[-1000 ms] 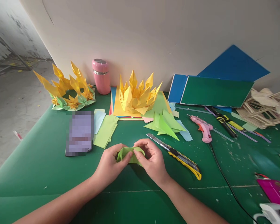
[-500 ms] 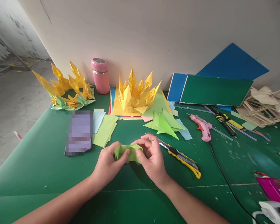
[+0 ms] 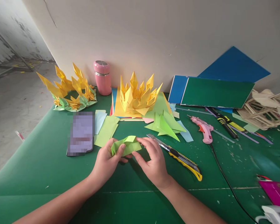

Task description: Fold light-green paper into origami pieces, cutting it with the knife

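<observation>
A small folded piece of light green paper (image 3: 130,148) is held up above the green table. My left hand (image 3: 109,158) pinches its left end, thumb on the near face. At the right end, my right hand (image 3: 152,158) has its index fingertip on the upper edge and its thumb by the lower edge, gripping the paper lightly. A crease runs along the paper, and its top flap is tilted up. Just right of my right hand lies a yellow box cutter (image 3: 177,157) with its blade out. Flat green paper pieces (image 3: 106,130) lie beyond my left hand.
Yellow paper crowns (image 3: 140,101) (image 3: 72,93) stand behind, near a pink flask (image 3: 102,77). Folded green leaves (image 3: 164,126) lie at centre. A phone (image 3: 81,132) is at left; a pink glue gun (image 3: 203,129) with a black cord lies right. Boards (image 3: 218,93) lean on the wall.
The paper has tilted, its top flap now showing brighter. My right thumb has slid off the paper's face down to its lower edge. The view has shifted slightly.
</observation>
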